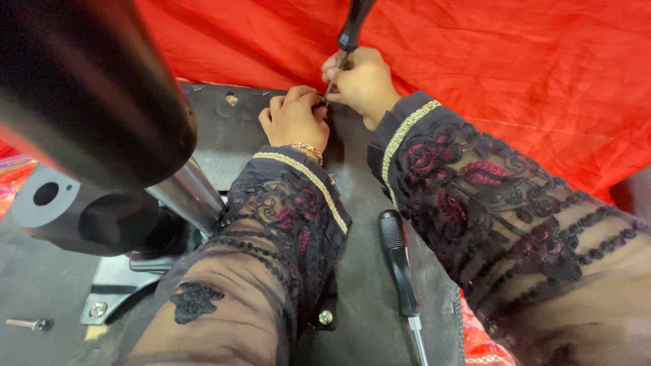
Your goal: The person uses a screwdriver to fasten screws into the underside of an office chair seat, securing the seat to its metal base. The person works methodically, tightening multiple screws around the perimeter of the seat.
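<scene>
My right hand [364, 80] grips a black-handled screwdriver [352, 28] held upright, its tip down at the far edge of a dark fabric-covered chair seat underside [359, 271]. Beside it, my left hand [296, 118] is curled with its fingertips pinched at the screwdriver tip; whatever it steadies there is hidden. Both arms wear black lace sleeves with gold trim. A second screwdriver [400, 271] with a black handle lies on the seat between my forearms.
A black chair base hub with a chrome gas-lift cylinder [186, 193] fills the left. A metal mounting plate [112, 288] with bolts sits under it. A loose screw [27, 324] lies at the lower left. Red cloth [515, 74] covers the background.
</scene>
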